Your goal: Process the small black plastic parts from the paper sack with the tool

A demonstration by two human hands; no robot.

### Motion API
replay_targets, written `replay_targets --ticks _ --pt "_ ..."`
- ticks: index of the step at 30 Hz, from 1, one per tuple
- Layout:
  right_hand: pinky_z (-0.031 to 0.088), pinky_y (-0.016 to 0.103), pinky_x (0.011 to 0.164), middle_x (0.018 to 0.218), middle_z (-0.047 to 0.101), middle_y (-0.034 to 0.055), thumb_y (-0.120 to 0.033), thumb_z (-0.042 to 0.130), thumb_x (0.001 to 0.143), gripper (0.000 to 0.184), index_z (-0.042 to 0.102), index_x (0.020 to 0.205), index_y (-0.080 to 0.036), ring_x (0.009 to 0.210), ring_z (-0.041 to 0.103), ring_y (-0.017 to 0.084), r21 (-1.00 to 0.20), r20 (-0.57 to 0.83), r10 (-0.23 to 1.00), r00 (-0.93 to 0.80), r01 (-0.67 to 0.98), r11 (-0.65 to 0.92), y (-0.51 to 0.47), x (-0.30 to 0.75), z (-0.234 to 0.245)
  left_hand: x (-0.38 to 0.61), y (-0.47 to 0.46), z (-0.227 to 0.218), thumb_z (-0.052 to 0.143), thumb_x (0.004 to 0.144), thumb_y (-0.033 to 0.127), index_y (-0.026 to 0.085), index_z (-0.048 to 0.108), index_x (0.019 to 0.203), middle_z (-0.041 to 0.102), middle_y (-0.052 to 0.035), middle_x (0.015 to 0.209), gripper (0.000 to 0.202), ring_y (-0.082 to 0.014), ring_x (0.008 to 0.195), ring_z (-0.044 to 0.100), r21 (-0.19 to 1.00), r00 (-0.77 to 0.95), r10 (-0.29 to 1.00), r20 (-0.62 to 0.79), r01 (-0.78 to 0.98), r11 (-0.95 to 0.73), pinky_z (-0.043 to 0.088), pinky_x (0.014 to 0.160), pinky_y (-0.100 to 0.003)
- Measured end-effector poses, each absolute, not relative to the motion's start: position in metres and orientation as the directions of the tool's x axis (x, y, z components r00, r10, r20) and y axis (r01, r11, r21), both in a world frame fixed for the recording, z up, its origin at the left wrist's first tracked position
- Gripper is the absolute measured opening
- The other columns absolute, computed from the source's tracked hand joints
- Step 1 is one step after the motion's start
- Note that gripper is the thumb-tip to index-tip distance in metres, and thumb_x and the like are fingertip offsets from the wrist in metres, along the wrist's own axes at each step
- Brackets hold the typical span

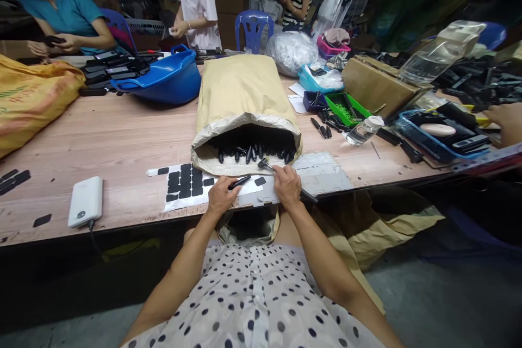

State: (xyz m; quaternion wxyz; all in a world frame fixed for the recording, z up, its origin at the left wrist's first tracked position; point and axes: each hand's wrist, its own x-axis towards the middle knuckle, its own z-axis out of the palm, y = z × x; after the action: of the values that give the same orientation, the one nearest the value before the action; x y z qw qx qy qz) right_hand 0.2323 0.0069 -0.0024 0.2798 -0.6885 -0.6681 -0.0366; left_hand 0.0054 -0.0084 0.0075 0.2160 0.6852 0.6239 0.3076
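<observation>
The left hand [221, 194] has its fingers closed around a slim black pen-shaped part [240, 182], whose tapered end sticks out toward the right hand [287, 185]. That hand is wrapped around what looks like a small hammer [265, 163], with the head beyond the fingers and the dark handle running out behind the palm. The part should be light and stiff, probably hard plastic, and perhaps a little slippery if its shell is smooth; a pinch around the thicker body looks surer than one at the tapered tip. The hammer is likely head-heavy, so the handle is the place to hold it. Just beyond both hands, similar black parts [249, 153] lie in the mouth of a woven sack [247, 84], which seems soft and floppy at the rim. Beside the left hand is a sheet of black stickers [185, 180], thin and likely easy to crease.
</observation>
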Motion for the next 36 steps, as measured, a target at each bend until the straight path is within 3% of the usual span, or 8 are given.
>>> replay_targets --ticks 6,10,18,24,36 --pt "0.048 0.028 0.084 0.097 0.067 0.0064 -0.022 0.045 0.101 0.035 0.072 0.122 -0.025 0.094 0.060 0.020 -0.467 0.449 0.893 0.004 0.853 0.231 -0.022 0.214 0.012 0.006 -0.005 0.012 0.073 0.078 0.024 0.025 0.076 0.092 0.071 0.0002 0.089 0.014 -0.0166 0.081 0.065 0.724 -0.006 0.993 0.115 0.685 -0.080 0.052 0.075 -0.026" --pt "0.049 0.024 0.079 0.091 0.068 0.0033 -0.021 0.046 0.100 0.035 0.073 0.123 -0.028 0.088 0.063 0.016 -0.510 0.409 0.910 -0.072 0.809 0.293 -0.039 0.197 0.019 0.009 -0.006 0.015 0.074 0.076 0.020 0.025 0.076 0.090 0.070 0.0009 0.088 0.015 -0.0156 0.079 0.064 0.747 -0.023 0.997 0.076 0.663 -0.042 0.051 0.073 -0.026" --pt "0.047 0.023 0.075 0.083 0.063 0.0030 -0.016 0.048 0.100 0.038 0.073 0.124 -0.030 0.083 0.060 0.016 -0.386 0.441 0.879 -0.180 0.846 0.367 -0.046 0.186 0.021 0.011 -0.006 0.017 0.075 0.076 0.020 0.027 0.076 0.087 0.070 0.0027 0.086 0.013 -0.0147 0.077 0.064 0.745 -0.049 0.998 0.041 0.667 0.002 0.049 0.070 -0.025" --pt "0.047 0.023 0.075 0.086 0.063 0.0037 -0.016 0.048 0.099 0.040 0.074 0.124 -0.033 0.084 0.059 0.016 -0.370 0.444 0.889 -0.111 0.881 0.295 -0.041 0.191 0.019 0.012 -0.005 0.014 0.076 0.075 0.021 0.027 0.077 0.088 0.071 0.0020 0.087 0.014 -0.0153 0.077 0.064 0.756 -0.044 0.998 0.052 0.654 -0.011 0.050 0.071 -0.026" --pt "0.045 0.025 0.078 0.088 0.063 0.0044 -0.019 0.047 0.099 0.037 0.073 0.123 -0.029 0.087 0.057 0.018 -0.397 0.458 0.887 -0.050 0.882 0.255 -0.027 0.202 0.012 0.012 -0.006 0.011 0.073 0.077 0.025 0.025 0.078 0.089 0.071 0.0000 0.085 0.013 -0.0160 0.076 0.064 0.737 -0.051 0.992 0.116 0.674 -0.052 0.052 0.071 -0.027"
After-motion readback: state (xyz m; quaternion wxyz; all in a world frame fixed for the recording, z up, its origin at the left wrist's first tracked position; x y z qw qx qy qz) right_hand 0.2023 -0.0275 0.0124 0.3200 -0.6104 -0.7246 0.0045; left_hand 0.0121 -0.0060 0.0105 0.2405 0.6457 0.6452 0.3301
